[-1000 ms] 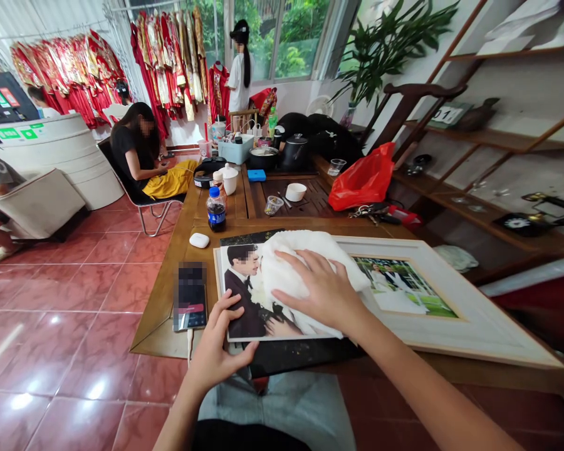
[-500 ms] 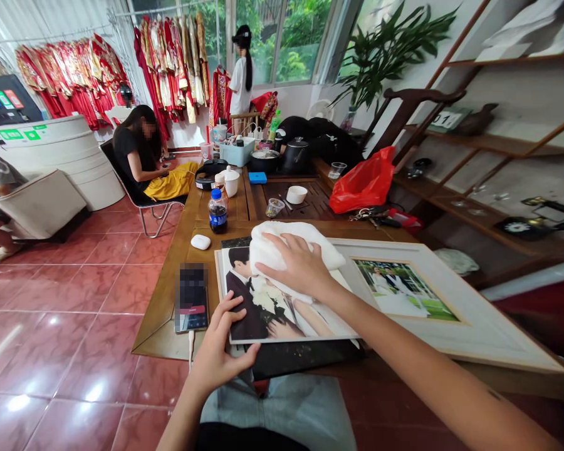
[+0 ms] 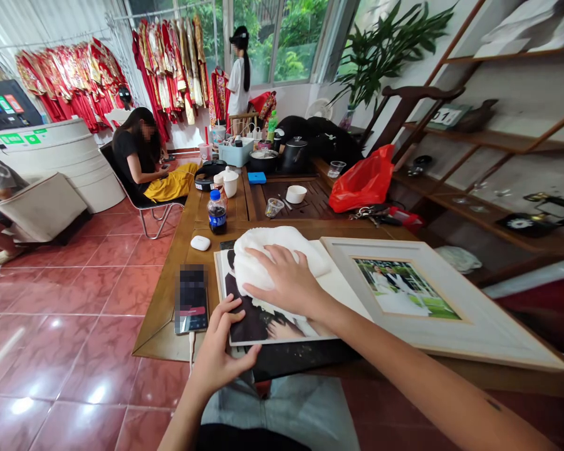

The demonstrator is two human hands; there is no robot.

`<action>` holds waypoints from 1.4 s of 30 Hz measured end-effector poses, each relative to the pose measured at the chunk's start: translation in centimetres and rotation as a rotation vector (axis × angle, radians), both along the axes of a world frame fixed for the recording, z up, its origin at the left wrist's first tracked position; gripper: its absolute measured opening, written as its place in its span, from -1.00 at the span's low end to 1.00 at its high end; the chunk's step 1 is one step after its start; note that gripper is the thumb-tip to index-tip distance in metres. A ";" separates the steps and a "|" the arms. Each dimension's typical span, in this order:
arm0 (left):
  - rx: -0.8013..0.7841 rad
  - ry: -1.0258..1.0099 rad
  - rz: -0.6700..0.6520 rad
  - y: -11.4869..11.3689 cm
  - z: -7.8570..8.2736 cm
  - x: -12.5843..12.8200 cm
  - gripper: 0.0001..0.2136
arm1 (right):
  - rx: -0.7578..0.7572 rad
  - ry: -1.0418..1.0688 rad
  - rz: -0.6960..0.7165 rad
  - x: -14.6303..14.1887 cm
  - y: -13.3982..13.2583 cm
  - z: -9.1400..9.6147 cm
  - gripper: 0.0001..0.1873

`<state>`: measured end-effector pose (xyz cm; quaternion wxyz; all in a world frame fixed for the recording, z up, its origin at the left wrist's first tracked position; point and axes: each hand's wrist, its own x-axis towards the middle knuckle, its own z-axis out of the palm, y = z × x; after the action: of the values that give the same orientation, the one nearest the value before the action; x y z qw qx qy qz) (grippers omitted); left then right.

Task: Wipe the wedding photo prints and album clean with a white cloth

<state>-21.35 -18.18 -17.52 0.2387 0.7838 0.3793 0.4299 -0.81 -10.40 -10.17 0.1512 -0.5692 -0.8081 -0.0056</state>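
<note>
My right hand [image 3: 284,282] is spread palm down near the middle of my view, its fingers [image 3: 263,258] fanned and aimed toward 10 o'clock. The right wrist [image 3: 326,307] sits low and level, and the right forearm [image 3: 404,357] runs out to 4 o'clock, with a small dark mark [image 3: 493,404] on its skin. My left hand [image 3: 225,338] sits at 7 o'clock from the right one, near it but not touching, its fingers [image 3: 228,307] gently curled toward 1 o'clock and its thumb [image 3: 249,354] stretched toward 3 o'clock. The left forearm [image 3: 183,419] drops away to 7 o'clock.
</note>
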 end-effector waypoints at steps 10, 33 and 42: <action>-0.002 -0.012 -0.005 -0.1 0.1 0.1 -0.55 | 0.100 -0.009 0.040 1.6 -7.5 -1.5 -0.25; -0.013 -0.002 -0.025 0.1 0.2 0.0 -0.58 | 0.230 0.000 -0.223 3.1 -8.9 -2.4 -0.34; -0.031 -0.004 -0.027 0.1 0.1 0.1 -0.60 | 0.235 -0.062 -0.337 6.7 -9.2 -2.8 -0.35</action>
<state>-21.30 -18.08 -17.41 0.2575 0.7841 0.3749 0.4222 5.90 -19.58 -12.95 0.1886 -0.6743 -0.6996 -0.1424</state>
